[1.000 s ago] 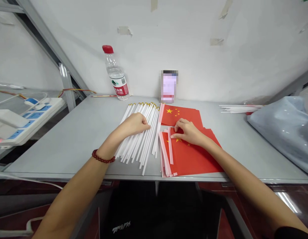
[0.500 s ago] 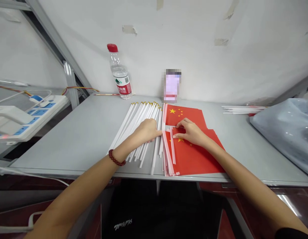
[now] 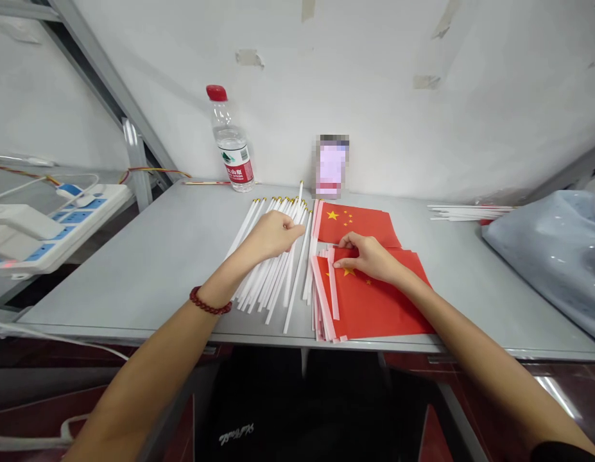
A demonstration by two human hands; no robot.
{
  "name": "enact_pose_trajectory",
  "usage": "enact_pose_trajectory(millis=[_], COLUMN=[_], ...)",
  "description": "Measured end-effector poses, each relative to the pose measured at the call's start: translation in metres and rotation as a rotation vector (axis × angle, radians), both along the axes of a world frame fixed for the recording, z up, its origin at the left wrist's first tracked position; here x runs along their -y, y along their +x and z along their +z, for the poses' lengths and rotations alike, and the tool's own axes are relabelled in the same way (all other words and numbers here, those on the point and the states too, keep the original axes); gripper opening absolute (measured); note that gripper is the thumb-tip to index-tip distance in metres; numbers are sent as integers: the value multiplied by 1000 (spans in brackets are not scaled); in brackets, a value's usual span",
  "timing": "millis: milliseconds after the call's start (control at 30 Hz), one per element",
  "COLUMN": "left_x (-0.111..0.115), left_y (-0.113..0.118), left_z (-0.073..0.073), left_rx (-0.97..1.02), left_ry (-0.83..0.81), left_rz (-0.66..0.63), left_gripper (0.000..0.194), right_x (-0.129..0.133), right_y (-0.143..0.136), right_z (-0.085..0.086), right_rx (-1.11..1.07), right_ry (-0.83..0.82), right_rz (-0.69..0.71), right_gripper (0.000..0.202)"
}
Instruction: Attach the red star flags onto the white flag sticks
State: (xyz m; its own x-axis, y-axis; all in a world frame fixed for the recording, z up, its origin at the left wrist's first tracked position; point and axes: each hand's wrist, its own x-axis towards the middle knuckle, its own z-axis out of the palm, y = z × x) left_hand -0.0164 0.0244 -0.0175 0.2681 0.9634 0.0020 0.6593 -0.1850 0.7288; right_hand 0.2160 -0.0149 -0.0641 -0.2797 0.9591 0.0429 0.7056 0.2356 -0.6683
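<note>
My left hand (image 3: 274, 234) is closed over the spread of white sticks. A white stick (image 3: 300, 190) with a gold tip pokes up beyond its fingers, higher than the others, and the hand grips it. Beneath lie several more white sticks (image 3: 258, 292), gold tips toward the wall. My right hand (image 3: 367, 256) pinches the white sleeve edge of the top red flag (image 3: 384, 308), which has yellow stars. That flag lies on a stack whose pale edges fan out at the left. Behind it rests another stack of red flags (image 3: 369, 224).
A water bottle (image 3: 235, 157) and a blurred phone (image 3: 330, 167) stand against the wall. More white sticks (image 3: 465, 212) and a blue-grey plastic bag (image 3: 552, 256) are at the right. A power strip (image 3: 70, 224) with cables is at the left.
My left hand has moved up and slightly left, and one stick now sticks out above the rest. The right hand stays at the flag's edge.
</note>
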Motion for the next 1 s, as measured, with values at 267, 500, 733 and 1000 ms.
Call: enact_pose_trajectory(millis=[267,500,733,1000], left_x=[3,2,1,7], left_y=[5,5,8,16], left_z=[5,3,0,-3], left_rx=[491,833,807,735], left_ry=[-103,-161,-195,-183], left_rz=[70,64,39,-9], left_gripper=[25,25,20,20], right_x=[2,7,12,21], right_y=[-3,-5,-10,-12], right_z=[2,9,10,25], right_rx=[-62,-97,-98,-251], right_ry=[182,59,3,-279], right_rz=[108,71,124,255], right_gripper=[5,14,13,7])
